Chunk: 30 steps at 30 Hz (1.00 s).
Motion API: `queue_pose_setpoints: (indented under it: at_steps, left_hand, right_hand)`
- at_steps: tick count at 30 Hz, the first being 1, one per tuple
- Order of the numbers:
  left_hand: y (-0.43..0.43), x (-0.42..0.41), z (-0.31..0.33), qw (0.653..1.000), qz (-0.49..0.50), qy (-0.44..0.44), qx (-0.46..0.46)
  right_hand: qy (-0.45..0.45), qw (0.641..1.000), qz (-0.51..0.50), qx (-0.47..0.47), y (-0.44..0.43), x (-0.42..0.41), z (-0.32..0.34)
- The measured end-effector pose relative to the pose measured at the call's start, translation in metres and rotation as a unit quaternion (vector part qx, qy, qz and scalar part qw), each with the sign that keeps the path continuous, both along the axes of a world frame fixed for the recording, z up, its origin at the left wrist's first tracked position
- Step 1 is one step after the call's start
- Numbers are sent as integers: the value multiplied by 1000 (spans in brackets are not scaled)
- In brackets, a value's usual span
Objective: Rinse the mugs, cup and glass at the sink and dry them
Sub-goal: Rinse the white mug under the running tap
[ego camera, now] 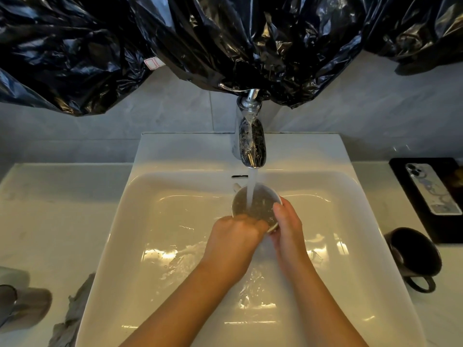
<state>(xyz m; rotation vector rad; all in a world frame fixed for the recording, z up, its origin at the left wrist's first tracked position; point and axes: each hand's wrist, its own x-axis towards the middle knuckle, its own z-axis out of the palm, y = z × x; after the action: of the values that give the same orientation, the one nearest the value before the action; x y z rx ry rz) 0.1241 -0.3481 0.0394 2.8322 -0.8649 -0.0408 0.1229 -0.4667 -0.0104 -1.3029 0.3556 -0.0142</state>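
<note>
Ceramic mug (255, 206) at frame centre, under the tap (251, 144) stream | right hand (288, 229) curled round its right wall — gripping | left hand (235, 236) fingers hooked over near rim, apparently gripping too | black mug (413, 254) — right counter (438, 309), well apart.

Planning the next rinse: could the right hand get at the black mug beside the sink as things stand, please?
Likely yes, once freed: the right hand grips the cup under the tap, but nothing lies between it and the black mug.
</note>
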Motion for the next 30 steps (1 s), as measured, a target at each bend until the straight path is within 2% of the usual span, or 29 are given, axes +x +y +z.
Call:
queue_pose_setpoints:
  at_steps: [2, 5, 9, 12, 15, 21, 30]
  left_hand:
    - [1, 4, 0, 1000, -4, -5, 22]
    - [8, 13, 3, 993, -29, -46, 108]
    - [14, 16, 2, 983, -47, -29, 175]
    - [13, 7, 3, 989, -47, -64, 127]
    - [12, 1, -2, 996, -16, -83, 25]
    - [19, 4, -9, 990, -2, -122, -67]
    - [29, 23, -3, 996, -32, -45, 66]
  right_hand:
    - [3, 1000, -2, -12, -1, 0, 0]
    - [-5, 999, 24, -40, -3, 0, 2]
    - [-13, 996, 55, -75, -1, 0, 5]
    - [-22, 994, 60, -93, 0, -1, 7]
    - [-31, 996, 41, -66, -1, -4, 9]
    - [-12, 997, 56, -42, 4, -6, 7]
    - [-18, 996, 75, -37, 2, -3, 4]
